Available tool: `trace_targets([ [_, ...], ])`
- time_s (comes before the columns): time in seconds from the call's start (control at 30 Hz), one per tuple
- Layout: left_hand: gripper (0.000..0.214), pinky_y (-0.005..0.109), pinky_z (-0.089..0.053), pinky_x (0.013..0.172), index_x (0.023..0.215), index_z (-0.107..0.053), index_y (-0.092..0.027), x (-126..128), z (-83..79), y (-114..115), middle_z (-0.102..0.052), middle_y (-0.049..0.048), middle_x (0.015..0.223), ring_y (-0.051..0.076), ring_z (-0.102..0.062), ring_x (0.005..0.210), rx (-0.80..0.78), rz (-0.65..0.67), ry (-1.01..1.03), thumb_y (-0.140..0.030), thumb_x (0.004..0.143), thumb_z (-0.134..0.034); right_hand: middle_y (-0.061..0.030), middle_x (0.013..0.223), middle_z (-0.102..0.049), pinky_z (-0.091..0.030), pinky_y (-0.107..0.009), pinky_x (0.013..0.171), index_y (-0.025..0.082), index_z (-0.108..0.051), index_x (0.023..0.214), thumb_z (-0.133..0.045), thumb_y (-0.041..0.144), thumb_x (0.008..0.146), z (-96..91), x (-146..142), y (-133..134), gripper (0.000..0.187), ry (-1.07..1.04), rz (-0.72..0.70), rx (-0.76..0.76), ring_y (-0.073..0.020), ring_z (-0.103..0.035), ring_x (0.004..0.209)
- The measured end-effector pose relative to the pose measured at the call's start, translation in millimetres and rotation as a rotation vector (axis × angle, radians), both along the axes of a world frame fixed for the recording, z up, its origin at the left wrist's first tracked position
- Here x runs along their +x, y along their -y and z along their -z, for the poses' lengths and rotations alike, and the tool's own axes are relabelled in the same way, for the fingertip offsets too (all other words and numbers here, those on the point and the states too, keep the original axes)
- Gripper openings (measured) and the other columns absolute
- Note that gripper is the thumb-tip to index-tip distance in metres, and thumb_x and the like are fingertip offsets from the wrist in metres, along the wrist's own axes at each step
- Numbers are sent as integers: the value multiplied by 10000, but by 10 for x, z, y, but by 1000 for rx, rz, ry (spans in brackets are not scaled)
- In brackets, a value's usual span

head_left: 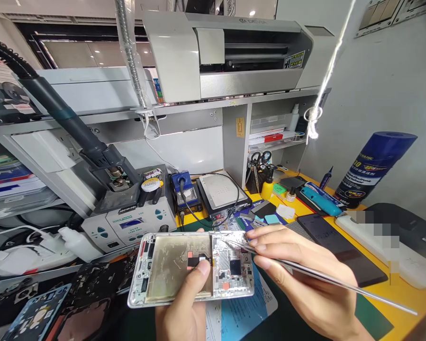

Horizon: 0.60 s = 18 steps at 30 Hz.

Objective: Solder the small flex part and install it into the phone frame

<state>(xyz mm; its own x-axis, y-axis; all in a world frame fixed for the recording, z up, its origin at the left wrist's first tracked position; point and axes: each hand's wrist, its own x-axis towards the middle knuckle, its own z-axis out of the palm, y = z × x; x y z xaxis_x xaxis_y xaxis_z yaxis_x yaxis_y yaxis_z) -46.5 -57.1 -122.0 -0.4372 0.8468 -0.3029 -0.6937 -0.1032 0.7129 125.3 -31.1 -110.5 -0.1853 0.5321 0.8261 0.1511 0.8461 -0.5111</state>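
My left hand holds a silver phone frame over the bench, thumb pressed on its face by a black flex cable. A large battery-sized bay with a mottled, dull gold surface fills its left part. On the right part, small components surround a black square chip. My right hand is closed round long, slim metal tweezers, pinched between thumb and fingers. Their tip points at the upper edge of the component area; I cannot tell whether it touches. The fingers behind the frame are mostly hidden.
Opened phone parts lie at lower left. Behind the frame stand a rework station, a blue soldering unit and a flat heating plate. At right are a dark phone, a white device and a spray can.
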Motion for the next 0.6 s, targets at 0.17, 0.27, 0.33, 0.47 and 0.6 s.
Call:
trace_targets([
  [0.17,384,475,-639,855,872,-774,-203,5,18,20,-803,55,941,349,-763,945,-7,21,-7,-249,531,-944,-76,941,-765,-611,-418,877,168,-745,1064,-673,-74,835,-3,-10,12,342,2,6,14,-241,-728,984],
  [0.27,408,483,-646,848,934,-787,-207,18,10,30,-806,64,1004,360,-758,976,8,-3,-36,-240,552,-927,-81,935,-766,-611,-417,876,158,-746,1060,-674,-73,833,-5,-1,18,331,6,1,26,-244,-729,984],
  [0.33,424,495,-659,808,966,-794,-203,29,0,29,-807,78,1002,381,-753,989,17,-6,-45,-249,564,-920,-81,937,-770,-613,-423,877,161,-744,1056,-674,-77,826,-6,7,23,338,7,-4,32,-249,-731,982],
  [0.47,449,494,-672,735,999,-804,-211,28,21,26,-805,84,957,414,-742,1006,37,21,-41,-267,568,-916,-76,933,-775,-619,-433,864,176,-744,1063,-669,-68,828,-6,18,33,347,9,10,32,-261,-737,976],
  [0.6,491,471,-671,753,1025,-800,-252,-5,99,22,-801,56,984,399,-725,1062,21,27,31,-246,553,-935,-72,943,-774,-616,-423,863,180,-741,1073,-674,-70,826,-8,19,34,358,8,11,31,-253,-732,980],
])
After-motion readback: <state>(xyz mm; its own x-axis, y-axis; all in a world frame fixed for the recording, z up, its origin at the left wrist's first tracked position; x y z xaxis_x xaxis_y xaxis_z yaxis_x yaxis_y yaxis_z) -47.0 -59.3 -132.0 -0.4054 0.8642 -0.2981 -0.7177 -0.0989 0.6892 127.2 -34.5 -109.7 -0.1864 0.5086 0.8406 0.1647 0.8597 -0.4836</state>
